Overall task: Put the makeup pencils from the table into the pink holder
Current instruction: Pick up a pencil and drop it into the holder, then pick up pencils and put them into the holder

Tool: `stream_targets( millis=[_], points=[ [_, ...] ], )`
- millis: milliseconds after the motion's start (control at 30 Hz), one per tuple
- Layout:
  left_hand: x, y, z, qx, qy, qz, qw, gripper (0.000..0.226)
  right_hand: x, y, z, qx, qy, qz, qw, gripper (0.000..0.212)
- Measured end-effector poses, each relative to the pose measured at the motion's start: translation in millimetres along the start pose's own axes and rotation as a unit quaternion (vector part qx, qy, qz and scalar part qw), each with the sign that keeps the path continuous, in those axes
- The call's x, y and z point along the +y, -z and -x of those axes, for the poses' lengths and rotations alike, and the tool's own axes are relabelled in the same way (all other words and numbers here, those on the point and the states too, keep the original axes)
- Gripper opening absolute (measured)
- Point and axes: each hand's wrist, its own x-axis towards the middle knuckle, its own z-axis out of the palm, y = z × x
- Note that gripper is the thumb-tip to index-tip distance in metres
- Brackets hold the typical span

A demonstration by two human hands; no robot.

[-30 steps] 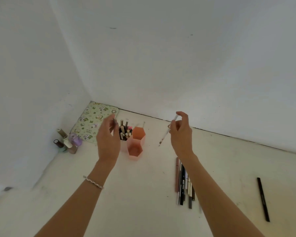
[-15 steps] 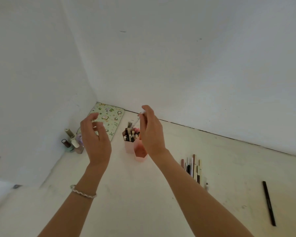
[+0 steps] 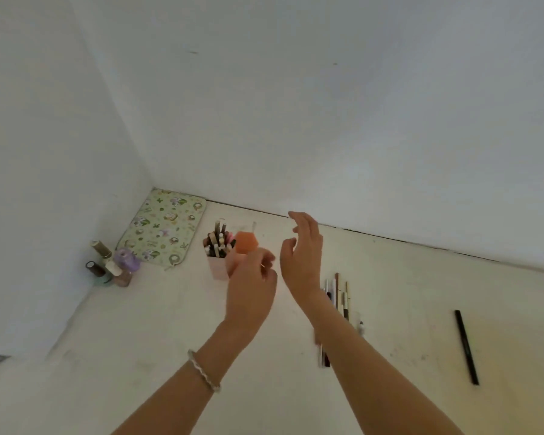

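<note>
The pink holder stands on the white table, made of hexagonal cells; its left cell is packed with several pencils, and a pale pencil sticks up from the far orange-lit cell. My left hand hovers in front of the holder and hides its near cell, fingers loosely curled with nothing in them. My right hand is raised just right of the holder, fingers spread and empty. A row of makeup pencils lies on the table beyond my right forearm, partly hidden by it.
A lone black pencil lies far right. A flowered pouch sits in the corner where two white walls meet. Several nail polish bottles stand against the left wall.
My right hand brought a pale pencil over the holder, let it go there, and has drawn back to the right, open. My left hand moved right, in front of the holder.
</note>
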Motion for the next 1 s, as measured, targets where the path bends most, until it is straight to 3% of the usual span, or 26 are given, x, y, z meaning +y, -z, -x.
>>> stream_targets(
  millis=[100, 233, 467, 633, 767, 833, 1000],
  points=[
    [5.1, -64.2, 14.3, -0.183, 0.059, -0.116, 0.974, 0.023, 25.5, 29.4, -8.1, 0.031, -0.047, 0.000, 0.998, 0.046],
    [14.9, -111.4, 23.9, -0.224, 0.133, -0.160, 0.952, 0.022, 56.4, 67.1, -6.3, 0.051, -0.080, 0.018, 0.995, 0.037],
    [14.1, -129.2, 25.2, -0.204, 0.157, -0.176, 0.950, 0.018, 87.8, 91.7, 15.0, 0.044, -0.142, 0.027, 0.989, 0.033],
    [10.7, -101.3, 4.8, -0.114, 0.142, -0.030, 0.983, 0.061, 94.2, 87.8, 11.9, 0.023, -0.199, 0.039, 0.979, 0.028],
    [12.5, -67.2, -13.7, -0.048, 0.085, 0.041, 0.994, 0.073, 106.0, 74.9, 2.1, -0.125, -0.262, 0.145, 0.946, 0.016],
    [16.0, -56.9, -17.2, -0.034, 0.066, 0.070, 0.995, 0.071, 106.0, 63.4, 4.8, -0.199, -0.265, 0.196, 0.923, 0.021],
    [21.0, -48.0, -15.4, -0.006, 0.041, 0.071, 0.997, 0.063, 110.2, 40.6, 18.7, -0.250, -0.215, 0.315, 0.890, 0.015]
  ],
)
